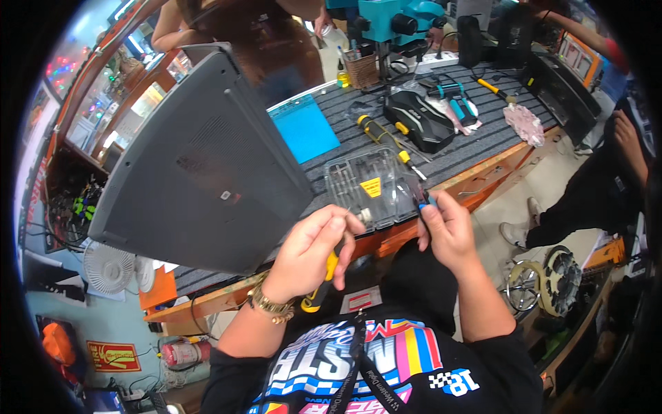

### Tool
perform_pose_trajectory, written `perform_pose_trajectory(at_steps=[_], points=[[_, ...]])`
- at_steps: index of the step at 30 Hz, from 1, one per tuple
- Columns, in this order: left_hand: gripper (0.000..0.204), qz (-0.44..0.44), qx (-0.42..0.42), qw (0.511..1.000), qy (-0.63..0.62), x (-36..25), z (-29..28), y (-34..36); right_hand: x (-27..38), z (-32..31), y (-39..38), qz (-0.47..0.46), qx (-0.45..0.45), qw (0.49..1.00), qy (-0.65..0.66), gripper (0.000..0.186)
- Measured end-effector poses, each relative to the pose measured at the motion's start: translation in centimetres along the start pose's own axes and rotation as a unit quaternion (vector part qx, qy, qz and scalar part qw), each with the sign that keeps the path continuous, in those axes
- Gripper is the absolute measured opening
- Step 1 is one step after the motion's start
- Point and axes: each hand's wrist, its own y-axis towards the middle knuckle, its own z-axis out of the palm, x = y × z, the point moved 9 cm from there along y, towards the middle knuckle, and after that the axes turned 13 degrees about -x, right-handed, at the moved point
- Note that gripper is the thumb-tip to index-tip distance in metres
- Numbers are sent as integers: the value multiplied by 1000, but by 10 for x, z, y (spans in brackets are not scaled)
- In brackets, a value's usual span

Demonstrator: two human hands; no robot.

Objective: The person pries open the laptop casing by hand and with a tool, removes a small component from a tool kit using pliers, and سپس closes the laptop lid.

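My left hand [316, 241] is closed round a yellow-and-black screwdriver [324, 281], whose handle hangs below the palm. Its thumb and forefinger are pinched together; a small pale piece by the fingertips is too blurred to name. In my right hand [449, 233] is a slim dark tool with blue on its grip [422, 200], possibly pliers. Both hands hover at the bench's near edge, beside a clear plastic case [345, 181] with a yellow label and slender metal pieces inside. Left of it, a large dark grey laptop [207, 162] stands tilted, vented underside toward me.
A blue mat [303, 130] lies behind the case. Farther right are a yellow-and-black screwdriver [374, 130], a black device [417, 123], a yellow-handled tool [491, 87] and a crumpled pink cloth [524, 124]. A teal microscope [393, 21] stands at the back. Other people stand behind and right.
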Motion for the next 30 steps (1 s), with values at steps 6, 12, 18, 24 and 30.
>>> perform_pose_trajectory(at_steps=[6, 12, 18, 24, 30], points=[[24, 9, 25, 986, 162, 38, -14, -22, -16, -59, 8, 54, -101, 993, -24, 34], [19, 7, -11, 992, 125, 59, -36, -41, -34, -136, 82, 48, -172, 981, -76, 18], [20, 26, -4, 987, 158, 54, -31, -43, -62, -226, 223, -72, -223, 818, -525, 40], [25, 90, -29, 975, 202, 40, -30, -47, -16, -178, 247, -111, -244, 728, -631, 65], [26, 137, -70, 977, 147, 37, -39, -37, 32, -23, 66, -132, 55, 986, -84, 27]])
